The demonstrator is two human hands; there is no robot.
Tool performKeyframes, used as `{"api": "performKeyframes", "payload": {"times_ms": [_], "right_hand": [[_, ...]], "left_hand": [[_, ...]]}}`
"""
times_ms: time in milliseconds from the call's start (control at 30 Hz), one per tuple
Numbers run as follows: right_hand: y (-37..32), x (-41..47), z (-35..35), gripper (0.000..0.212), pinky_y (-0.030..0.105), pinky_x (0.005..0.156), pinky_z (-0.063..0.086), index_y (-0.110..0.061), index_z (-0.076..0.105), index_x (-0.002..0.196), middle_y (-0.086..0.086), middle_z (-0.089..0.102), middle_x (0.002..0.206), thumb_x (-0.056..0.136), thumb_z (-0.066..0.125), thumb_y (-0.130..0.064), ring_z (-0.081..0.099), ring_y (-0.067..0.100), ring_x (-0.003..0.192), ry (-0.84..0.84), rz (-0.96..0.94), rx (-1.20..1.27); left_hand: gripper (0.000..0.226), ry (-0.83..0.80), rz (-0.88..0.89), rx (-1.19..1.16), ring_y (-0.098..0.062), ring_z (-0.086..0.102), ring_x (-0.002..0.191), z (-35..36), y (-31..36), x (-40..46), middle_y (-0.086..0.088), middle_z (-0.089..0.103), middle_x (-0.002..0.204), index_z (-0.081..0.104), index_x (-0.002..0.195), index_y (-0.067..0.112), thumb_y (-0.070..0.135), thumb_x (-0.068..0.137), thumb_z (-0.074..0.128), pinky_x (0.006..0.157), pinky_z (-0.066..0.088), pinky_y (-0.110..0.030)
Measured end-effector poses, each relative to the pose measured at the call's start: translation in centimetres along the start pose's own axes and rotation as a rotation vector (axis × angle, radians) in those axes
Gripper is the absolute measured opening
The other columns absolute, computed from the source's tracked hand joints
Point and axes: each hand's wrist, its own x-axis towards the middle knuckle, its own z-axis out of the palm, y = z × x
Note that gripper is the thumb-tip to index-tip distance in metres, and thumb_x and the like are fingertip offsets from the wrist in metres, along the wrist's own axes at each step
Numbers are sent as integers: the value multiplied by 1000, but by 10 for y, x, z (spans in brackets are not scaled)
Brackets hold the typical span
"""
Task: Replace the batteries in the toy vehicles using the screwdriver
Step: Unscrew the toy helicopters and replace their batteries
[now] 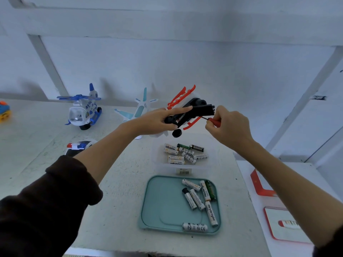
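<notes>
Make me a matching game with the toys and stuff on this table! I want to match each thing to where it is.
Things:
1. red and white toy helicopter
2. screwdriver
3. blue toy helicopter
4. teal tray

Places:
A. standing on the table at the back left
B. flat on the table near the front, with batteries on it
C. held upside down in the left hand
D. gripped in the right hand

Pairs: 1-C, 2-D, 3-A, 4-B
</notes>
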Motion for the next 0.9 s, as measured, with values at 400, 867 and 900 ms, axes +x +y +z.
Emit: {"api": "performKeyframes", "payload": {"times_ms": [400, 867, 900], "right_hand": [[25, -22, -7, 23, 25, 48, 37, -11, 45, 64, -1, 45, 47, 76, 64, -15, 39, 18, 43, -34, -3, 9], [15, -32, 0, 21, 30, 48, 40, -9, 46, 71, 5, 50, 50, 80, 62, -18, 46, 25, 43, 11, 24, 17], [14, -33, 0, 21, 30, 48, 41, -8, 47, 70, 5, 51, 50, 80, 63, -18, 47, 25, 43, 2, 18, 14]], "left_hand": [[63, -52, -10, 14, -21, 51, 103, 3, 0, 8, -5, 51, 117, 21, 133, 63, 22, 96, 52, 88, 37, -28], [60, -56, 30, 145, -10, 48, 75, 0, 17, 6, 5, 41, 87, 23, 137, 60, 24, 96, 49, 73, 39, -18], [60, -56, 32, 148, -8, 48, 75, 0, 17, 6, 7, 40, 87, 23, 136, 60, 25, 96, 48, 71, 37, -17]]}}
